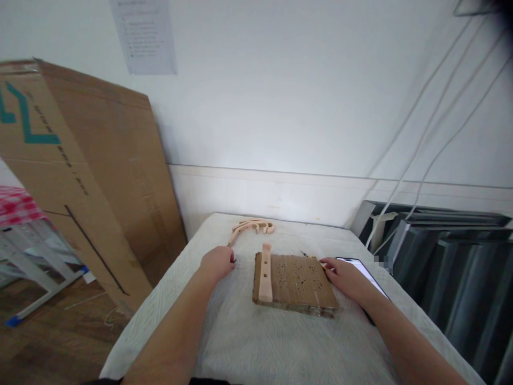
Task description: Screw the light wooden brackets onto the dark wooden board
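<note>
Nearest the wearer, two bare forearms reach out over a table covered with a white textured cloth (pixel 248 342). The left hand (pixel 218 263) rests on the cloth at 9 o'clock from the flat brown board with small holes (pixel 298 280), a little apart from it. Its fingers are curled inward in a loose fist. The thin lower end of the pale curved wooden piece (pixel 252 227) reaches down to its knuckles, but whether the fingers actually grip it cannot be told.

The right hand (pixel 344 275) lies at 3 o'clock from the board, fingers stretched out and only slightly spread, their tips touching the board's right edge and holding nothing. Its wrist lies over a dark flat phone with a lit screen (pixel 366 272).

The board lies flat at the middle of the table. A pale straight wooden strip (pixel 265 275) lies across its left part, running from 6 to 12 o'clock and jutting past the far edge. At 1 o'clock, just beyond the board, lies a small dark slender object (pixel 304 253), too small to identify.

The curved piece lies at 11 o'clock near the table's far edge. Farther off, a large brown cardboard box (pixel 100 176) leans at 9 o'clock, dark panels (pixel 452 256) stand at 3 o'clock, and white cables (pixel 420 133) hang down the wall.
</note>
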Available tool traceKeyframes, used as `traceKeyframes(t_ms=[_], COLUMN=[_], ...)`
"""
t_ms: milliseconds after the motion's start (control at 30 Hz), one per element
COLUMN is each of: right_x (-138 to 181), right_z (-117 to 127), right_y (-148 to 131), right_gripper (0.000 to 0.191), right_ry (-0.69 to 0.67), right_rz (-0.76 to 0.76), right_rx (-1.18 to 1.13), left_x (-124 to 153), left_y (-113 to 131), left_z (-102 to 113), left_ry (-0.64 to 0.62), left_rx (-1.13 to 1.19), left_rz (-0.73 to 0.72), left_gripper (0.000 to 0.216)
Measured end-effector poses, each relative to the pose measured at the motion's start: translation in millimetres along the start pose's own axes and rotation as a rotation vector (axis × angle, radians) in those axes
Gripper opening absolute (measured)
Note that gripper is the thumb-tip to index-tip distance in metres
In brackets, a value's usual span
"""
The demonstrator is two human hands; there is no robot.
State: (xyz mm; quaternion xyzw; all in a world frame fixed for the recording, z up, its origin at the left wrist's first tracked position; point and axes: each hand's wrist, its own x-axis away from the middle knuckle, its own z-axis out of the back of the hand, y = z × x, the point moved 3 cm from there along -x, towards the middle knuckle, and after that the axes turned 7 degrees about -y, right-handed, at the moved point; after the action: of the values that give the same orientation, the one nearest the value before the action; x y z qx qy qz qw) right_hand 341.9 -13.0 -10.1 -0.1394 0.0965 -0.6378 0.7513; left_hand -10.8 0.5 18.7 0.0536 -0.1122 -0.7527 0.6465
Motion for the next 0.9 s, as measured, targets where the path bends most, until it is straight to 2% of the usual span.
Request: traceKeyframes(t_ms=[233,367,433,533,900], right_x=[0,-4,-5,-5,-4], right_z=[-2,-6,-5,-5,-6], right_y=[-4,4,8,12,6], right_gripper=[0.040,0.043,0.042,0.040,0.038], right_ry=[-0.019,0.138,0.231,0.282,0.261], right_rz=[-0.050,-0.041,-0.026,-0.009,0.041], right_rx=[0.019,0.023,0.017,0.015,0.018], left_x=[3,9,11,12,6], left_y=[17,37,46,57,60], left_z=[8,15,14,9,-3], left_ry=[0.096,0.192,0.207,0.227,0.321], left_rx=[0.078,0.352,0.453,0.522,0.321], left_rz=[-0.129,-0.335,-0.399,-0.469,-0.607], left_gripper=[0.020,0.017,0.016,0.017,0.016])
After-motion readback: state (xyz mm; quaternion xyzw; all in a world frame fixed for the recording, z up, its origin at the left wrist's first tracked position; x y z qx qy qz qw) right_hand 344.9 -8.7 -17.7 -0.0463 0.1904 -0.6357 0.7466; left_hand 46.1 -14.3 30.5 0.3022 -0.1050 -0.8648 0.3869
